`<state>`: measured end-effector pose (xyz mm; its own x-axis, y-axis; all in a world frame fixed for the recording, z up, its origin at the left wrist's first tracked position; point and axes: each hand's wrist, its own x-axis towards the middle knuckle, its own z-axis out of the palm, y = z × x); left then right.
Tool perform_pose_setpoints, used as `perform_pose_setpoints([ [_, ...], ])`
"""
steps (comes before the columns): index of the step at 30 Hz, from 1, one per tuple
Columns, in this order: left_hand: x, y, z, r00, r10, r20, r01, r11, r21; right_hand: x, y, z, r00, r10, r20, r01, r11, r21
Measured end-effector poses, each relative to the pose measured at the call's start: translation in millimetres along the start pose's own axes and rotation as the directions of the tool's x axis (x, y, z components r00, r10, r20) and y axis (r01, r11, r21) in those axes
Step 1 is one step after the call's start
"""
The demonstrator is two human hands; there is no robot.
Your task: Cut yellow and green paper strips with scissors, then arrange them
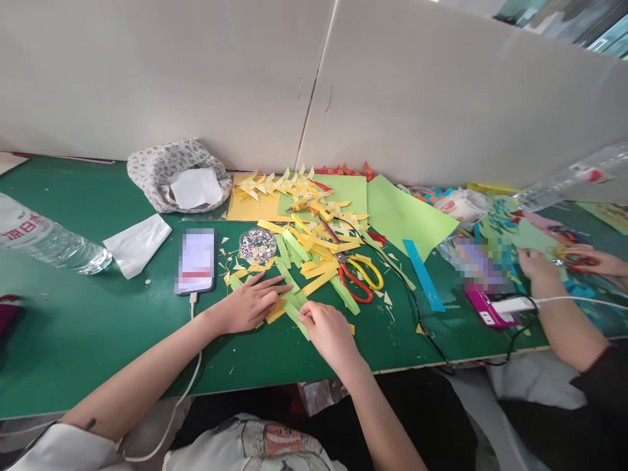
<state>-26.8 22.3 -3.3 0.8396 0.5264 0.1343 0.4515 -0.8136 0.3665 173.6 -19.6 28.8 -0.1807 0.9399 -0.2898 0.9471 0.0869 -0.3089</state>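
My left hand (252, 303) lies with fingers spread over yellow and green paper strips on the green table (147, 340). Close to its right, my right hand (326, 328) has its fingers pinched together at the end of a light green strip (296, 319). Above my hands is a loose pile of yellow strips (318, 281) and green ones. Scissors with red and yellow handles (362, 278) rest on the pile's right side. A yellow glue gun (314, 207) lies behind the pile, and a clear round dish of sequins (258, 246) sits to its left.
A charging phone (196, 261), a tissue (138, 245), a cloth bag (181, 170) and a water bottle (53, 239) stand or lie at left. At right are a blue strip (424, 275), a black cord (417, 311), a power strip (490, 311) and another person's hands (540, 271) with scissors.
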Motion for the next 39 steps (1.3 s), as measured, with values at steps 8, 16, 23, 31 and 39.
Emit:
perform_pose_setpoints([
  [8, -2, -2, 2.8, 1.0, 0.005, -0.006, -0.005, 1.0, -0.01, -3, -4, -9, 0.982, -0.131, -0.138, 0.157, 0.967, 0.199],
  [16, -3, -4, 5.9, 1.0, 0.011, -0.028, -0.012, 1.0, -0.024, -12, -7, -6, 0.94, -0.226, -0.254, 0.291, 0.921, 0.259],
  [23, -2, -3, 3.8, 1.0, 0.005, -0.024, -0.006, 0.999, -0.036, -16, 1, -6, 0.921, -0.195, -0.336, 0.27, 0.943, 0.194],
  [31, -3, -4, 4.9, 1.0, 0.006, -0.021, -0.007, 0.999, -0.033, -19, 10, -2, 0.962, -0.225, -0.157, 0.256, 0.943, 0.215],
  [39, -2, -4, 5.0, 1.0, 0.008, -0.014, -0.008, 1.0, -0.023, -17, 15, -1, 0.98, -0.182, -0.08, 0.192, 0.97, 0.146],
])
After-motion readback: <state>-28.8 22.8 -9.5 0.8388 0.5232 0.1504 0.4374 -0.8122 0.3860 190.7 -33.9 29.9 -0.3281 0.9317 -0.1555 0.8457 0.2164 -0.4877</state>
